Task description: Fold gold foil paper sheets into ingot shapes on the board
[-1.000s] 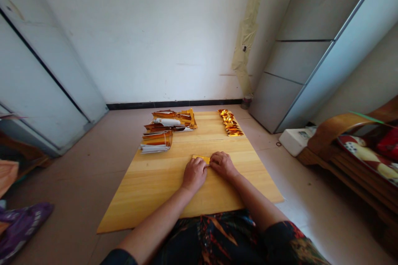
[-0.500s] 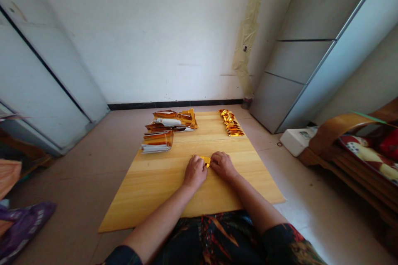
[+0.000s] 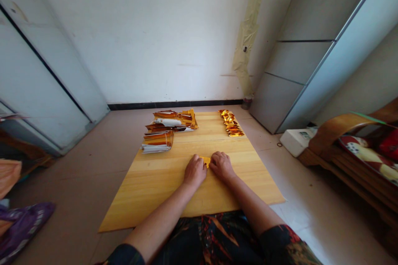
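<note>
On the wooden board [image 3: 174,190], a small piece of gold foil paper [image 3: 205,160] lies between my two hands. My left hand [image 3: 195,171] is closed on its left side, fingers curled down. Its right side is gripped by my right hand [image 3: 222,164], whose fingers are bent over the edge. The fingertips and part of the paper are hidden beneath the hands. At the far right of the board stands a row of folded gold foil pieces [image 3: 231,124]. Bundles of gold and white paper sheets [image 3: 158,140] lie at the far left.
A grey refrigerator [image 3: 298,41] stands behind on the right, with a white box [image 3: 297,140] on the floor near a wooden bench [image 3: 336,149]. A purple bag [image 3: 27,223] is on the left. The white wall [image 3: 155,33] rises beyond the board.
The right hand has shifted very slightly to the left on the gold paper, and less of the paper's lower edge shows. Other things have stayed in place.
</note>
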A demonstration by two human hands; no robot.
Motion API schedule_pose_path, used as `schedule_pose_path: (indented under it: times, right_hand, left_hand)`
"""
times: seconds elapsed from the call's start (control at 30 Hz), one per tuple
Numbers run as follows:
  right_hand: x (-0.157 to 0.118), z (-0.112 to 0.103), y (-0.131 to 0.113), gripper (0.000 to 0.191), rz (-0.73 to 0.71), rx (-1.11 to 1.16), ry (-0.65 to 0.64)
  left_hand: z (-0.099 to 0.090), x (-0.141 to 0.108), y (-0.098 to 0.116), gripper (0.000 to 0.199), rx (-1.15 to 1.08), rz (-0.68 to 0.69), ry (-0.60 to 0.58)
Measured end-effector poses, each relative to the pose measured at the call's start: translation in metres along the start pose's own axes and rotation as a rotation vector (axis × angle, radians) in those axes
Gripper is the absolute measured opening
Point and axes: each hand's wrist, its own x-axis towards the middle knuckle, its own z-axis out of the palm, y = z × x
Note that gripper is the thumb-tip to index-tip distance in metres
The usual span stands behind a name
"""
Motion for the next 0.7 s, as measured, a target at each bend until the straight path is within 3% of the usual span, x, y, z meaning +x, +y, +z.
schedule_pose_path:
  times: [0.4, 0.7]
  right_hand:
    - [0.000, 0.002, 0.001, 0.007, 0.000, 0.001, 0.009]
    - [0.000, -0.001, 0.000, 0.006, 0.009, 0.009, -0.008]
  left_hand:
    - [0.006, -0.003, -0.004, 0.008, 0.003, 0.028, 0.056]
    - [0.006, -0.006, -0.014, 0.023, -0.188, 0.182, 0.067]
